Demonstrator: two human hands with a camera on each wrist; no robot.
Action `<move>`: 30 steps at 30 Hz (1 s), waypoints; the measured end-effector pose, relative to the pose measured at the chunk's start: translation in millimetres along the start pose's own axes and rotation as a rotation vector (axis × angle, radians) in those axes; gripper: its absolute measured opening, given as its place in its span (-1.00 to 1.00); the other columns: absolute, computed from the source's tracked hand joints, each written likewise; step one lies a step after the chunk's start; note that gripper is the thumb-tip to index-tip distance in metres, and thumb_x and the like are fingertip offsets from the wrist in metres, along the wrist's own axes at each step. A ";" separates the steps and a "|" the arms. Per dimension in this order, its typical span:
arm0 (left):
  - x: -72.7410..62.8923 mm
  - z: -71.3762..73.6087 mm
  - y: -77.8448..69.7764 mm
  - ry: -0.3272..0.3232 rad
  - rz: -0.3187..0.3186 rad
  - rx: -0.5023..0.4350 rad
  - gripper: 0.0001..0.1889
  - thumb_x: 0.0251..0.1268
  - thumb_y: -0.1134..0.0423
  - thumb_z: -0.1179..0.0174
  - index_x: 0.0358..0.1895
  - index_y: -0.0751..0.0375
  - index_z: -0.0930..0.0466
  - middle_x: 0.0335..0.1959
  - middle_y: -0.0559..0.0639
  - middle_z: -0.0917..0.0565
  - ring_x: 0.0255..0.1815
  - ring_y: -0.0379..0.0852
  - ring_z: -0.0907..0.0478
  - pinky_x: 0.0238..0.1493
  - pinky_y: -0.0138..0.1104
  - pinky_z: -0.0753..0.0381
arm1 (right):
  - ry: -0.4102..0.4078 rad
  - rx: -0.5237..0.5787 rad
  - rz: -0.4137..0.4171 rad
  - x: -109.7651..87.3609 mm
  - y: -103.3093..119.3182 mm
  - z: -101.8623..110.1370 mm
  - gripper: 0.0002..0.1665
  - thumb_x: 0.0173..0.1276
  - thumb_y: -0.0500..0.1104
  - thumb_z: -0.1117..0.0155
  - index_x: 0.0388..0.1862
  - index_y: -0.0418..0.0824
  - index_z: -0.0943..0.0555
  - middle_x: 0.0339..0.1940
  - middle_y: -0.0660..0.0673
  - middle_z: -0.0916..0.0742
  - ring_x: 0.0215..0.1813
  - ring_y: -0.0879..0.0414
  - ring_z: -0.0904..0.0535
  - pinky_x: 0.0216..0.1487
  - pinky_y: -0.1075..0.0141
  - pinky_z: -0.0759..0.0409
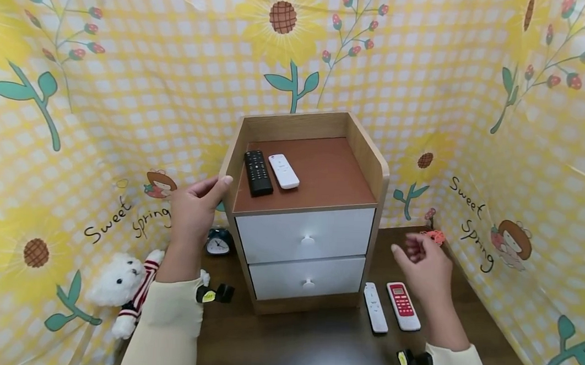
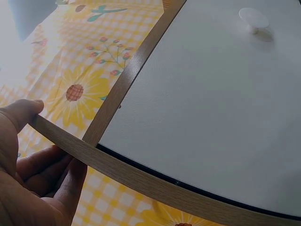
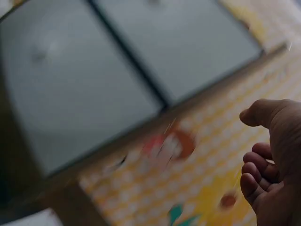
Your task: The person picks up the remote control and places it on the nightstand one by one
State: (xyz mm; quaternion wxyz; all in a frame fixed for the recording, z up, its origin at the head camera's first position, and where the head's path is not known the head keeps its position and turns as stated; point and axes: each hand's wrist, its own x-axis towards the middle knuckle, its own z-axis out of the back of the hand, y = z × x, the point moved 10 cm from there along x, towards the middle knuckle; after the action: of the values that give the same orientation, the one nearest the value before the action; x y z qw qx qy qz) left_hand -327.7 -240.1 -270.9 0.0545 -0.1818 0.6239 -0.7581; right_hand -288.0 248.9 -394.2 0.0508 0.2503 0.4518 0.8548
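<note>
A small wooden cabinet [image 1: 296, 309] with two white drawers [image 1: 280, 234] stands in the middle of the head view. My left hand [image 1: 194, 213] pinches the front edge of its left side panel; in the left wrist view the thumb [image 2: 29, 109] is on one side of the board and the fingers [image 2: 51, 174] on the other. On the brown top lie a black remote control [image 1: 258, 173] and a white remote control [image 1: 284, 171]. Right of the cabinet, my right hand [image 1: 429, 269] hangs with loosely curled fingers, holding nothing, above the floor.
A white remote [image 1: 376, 308] and a red-and-white remote [image 1: 403, 306] lie on the dark floor [image 1: 284, 347] by the right hand. An orange item [image 1: 436, 236] is behind it. At left are an alarm clock [image 1: 219, 242] and a plush dog [image 1: 123, 278]. Checked cloth walls [image 1: 178, 88] surround everything.
</note>
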 end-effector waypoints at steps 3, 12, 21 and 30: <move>-0.1 5.3 -1.7 -0.010 -0.009 0.005 -0.40 0.46 -0.16 -0.44 0.38 0.15 -0.73 0.38 0.16 -0.71 0.35 -0.09 -0.61 0.20 -0.41 -0.61 | 0.067 -0.034 -0.122 -12.1 -60.7 -16.0 -0.42 0.52 0.07 -0.51 0.29 -0.27 -0.66 0.08 -0.25 -0.76 0.04 -0.04 -0.66 -0.06 0.57 -0.49; -0.3 8.9 -0.6 -0.021 -0.004 0.011 -0.37 0.44 -0.20 -0.45 0.37 0.16 -0.74 0.35 0.16 -0.73 0.30 -0.14 -0.63 0.15 -0.47 -0.63 | 0.098 -0.131 -0.252 -52.8 -185.1 -46.6 -0.31 0.41 0.02 -0.61 0.29 -0.41 -0.62 0.11 -0.46 -0.71 0.14 -0.31 -0.69 0.17 -0.12 -0.63; -1.4 4.9 2.9 -0.007 0.020 0.030 -0.32 0.40 -0.26 -0.45 0.38 0.15 -0.73 0.38 0.13 -0.72 0.38 -0.07 -0.61 0.43 -0.18 -0.59 | 0.109 -0.199 -0.257 -84.4 -216.6 -62.8 -0.05 0.22 0.01 -0.70 0.41 -0.50 -0.53 0.04 -0.47 -0.65 0.05 -0.29 -0.62 -0.02 -0.04 -0.54; -0.2 2.4 1.3 0.004 0.009 0.007 -0.32 0.39 -0.26 -0.47 0.37 0.13 -0.74 0.41 0.11 -0.70 0.41 -0.06 -0.59 0.49 -0.11 -0.56 | 0.188 -0.232 -0.267 -89.7 -228.6 -77.0 -0.02 0.21 -0.03 -0.70 0.40 -0.60 -0.49 0.22 -0.61 -0.62 0.23 -0.43 -0.58 0.21 -0.25 -0.52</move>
State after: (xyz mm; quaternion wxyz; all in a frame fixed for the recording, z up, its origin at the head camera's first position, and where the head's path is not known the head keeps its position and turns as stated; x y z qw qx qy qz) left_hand -326.8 -242.5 -271.8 0.0575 -0.1772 0.6220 -0.7605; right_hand -278.3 297.4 -646.8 0.1499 0.0998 0.3820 0.9065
